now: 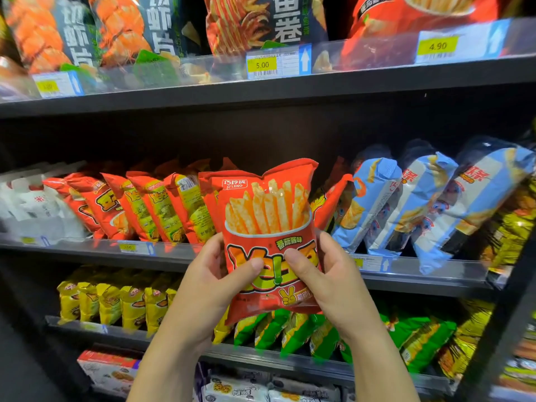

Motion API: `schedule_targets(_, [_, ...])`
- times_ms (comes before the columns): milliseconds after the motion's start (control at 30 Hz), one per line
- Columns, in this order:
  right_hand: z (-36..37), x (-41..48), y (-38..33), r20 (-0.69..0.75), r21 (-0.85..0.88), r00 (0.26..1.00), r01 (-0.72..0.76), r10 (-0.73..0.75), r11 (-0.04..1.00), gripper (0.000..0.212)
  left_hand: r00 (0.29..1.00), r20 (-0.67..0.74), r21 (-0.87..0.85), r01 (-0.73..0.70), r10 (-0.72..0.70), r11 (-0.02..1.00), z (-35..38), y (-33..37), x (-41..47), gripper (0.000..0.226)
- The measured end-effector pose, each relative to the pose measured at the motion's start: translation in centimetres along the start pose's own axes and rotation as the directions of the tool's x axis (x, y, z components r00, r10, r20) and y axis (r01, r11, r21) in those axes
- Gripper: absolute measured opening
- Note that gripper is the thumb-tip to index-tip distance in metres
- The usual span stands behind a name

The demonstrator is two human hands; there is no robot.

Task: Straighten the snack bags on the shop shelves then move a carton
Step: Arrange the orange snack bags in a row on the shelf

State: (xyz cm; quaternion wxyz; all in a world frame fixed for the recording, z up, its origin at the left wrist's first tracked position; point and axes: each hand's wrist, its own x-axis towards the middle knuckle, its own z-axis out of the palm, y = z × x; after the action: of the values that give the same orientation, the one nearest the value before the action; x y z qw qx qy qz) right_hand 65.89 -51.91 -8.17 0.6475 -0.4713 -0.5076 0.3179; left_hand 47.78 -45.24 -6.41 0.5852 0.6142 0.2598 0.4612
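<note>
Shop shelves (261, 88) behind; left hand (220, 274) and right hand (327, 274) clamp red fries bag (266, 216). Red row (139, 204) at nine o'clock leans, probably toppling if nudged.

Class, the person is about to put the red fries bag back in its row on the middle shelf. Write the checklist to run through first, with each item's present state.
1. Both hands hold the red fries bag: left hand, right hand. Ok.
2. Bag upright, front facing out. Ok.
3. Row of red bags standing straight. Not ok, they lean.
4. Free slot behind the held bag. Cannot tell.
5. Blue bags beside the row upright. Not ok, tilted.
6. Carton in view. Cannot tell.
</note>
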Motion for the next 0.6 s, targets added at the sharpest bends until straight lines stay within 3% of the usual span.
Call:
schedule_targets(67, [-0.4, 1.0, -0.8, 0.036, -0.115, 0.999, 0.007, -0.003, 0.993, 0.051, 0.998, -0.056, 0.003, -0.026, 0.026, 1.000, 0.1, 0.3, 0.7, 0.055])
schedule_targets(200, [-1.9, 2.8, -3.2, -0.022, -0.441, 1.000, -0.011, 0.001, 0.897, 0.086, 0.972, -0.199, 0.089, -0.108, 0.123, 0.990, 0.6, 1.1, 2.7, 0.054])
schedule_targets(333, [-3.2, 4.0, -5.5, -0.122, -0.744, 0.989, -0.032, -0.089, 0.667, 0.063, 0.902, -0.329, 0.279, -0.192, 0.281, 0.941, 1.3, 0.6, 6.0, 0.056])
schedule_targets(467, [-4.3, 5.0, -6.2, -0.330, -0.803, 0.937, -0.213, -0.118, 0.556, 0.048, 0.840, -0.404, 0.363, -0.215, 0.361, 0.907, 2.7, -0.3, 9.1, 0.065])
schedule_targets(600, [-4.9, 6.5, -4.6, -0.391, -0.820, 0.911, -0.281, -0.131, 0.498, 0.051, 0.802, -0.429, 0.471, -0.193, 0.415, 0.861, 3.6, -1.9, 12.0, 0.068])
